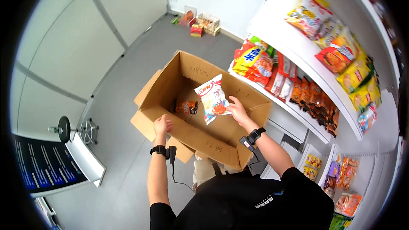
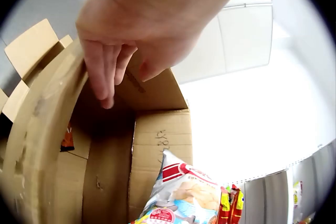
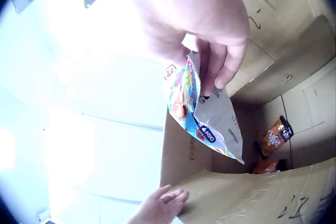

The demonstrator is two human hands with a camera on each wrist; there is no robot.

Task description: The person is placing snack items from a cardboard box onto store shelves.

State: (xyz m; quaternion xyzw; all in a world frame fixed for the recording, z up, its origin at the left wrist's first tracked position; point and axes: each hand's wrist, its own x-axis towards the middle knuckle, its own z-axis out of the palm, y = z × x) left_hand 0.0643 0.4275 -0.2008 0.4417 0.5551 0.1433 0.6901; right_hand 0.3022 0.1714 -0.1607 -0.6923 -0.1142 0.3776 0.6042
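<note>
A white snack bag with red and blue print [image 1: 212, 98] hangs over the open cardboard box [image 1: 200, 139], pinched at its edge by my right hand [image 1: 239, 111]. The right wrist view shows thumb and fingers on either side of the bag [image 3: 184, 98]. My left hand [image 1: 162, 125] is at the box's near-left edge; in the left wrist view its fingers [image 2: 100, 71] hang loosely by the box wall, holding nothing. Orange snack packs [image 1: 186, 107] lie on the box floor, one clearly visible in the right wrist view [image 3: 274, 136].
Shelves with snack bags [image 1: 313, 12] stand along the right, with more packs on a lower shelf [image 1: 255, 61]. A small crate [image 1: 208, 22] and packages sit by the far wall. A round-based stand [image 1: 88, 131] and a dark screen panel [image 1: 42, 164] are at the left.
</note>
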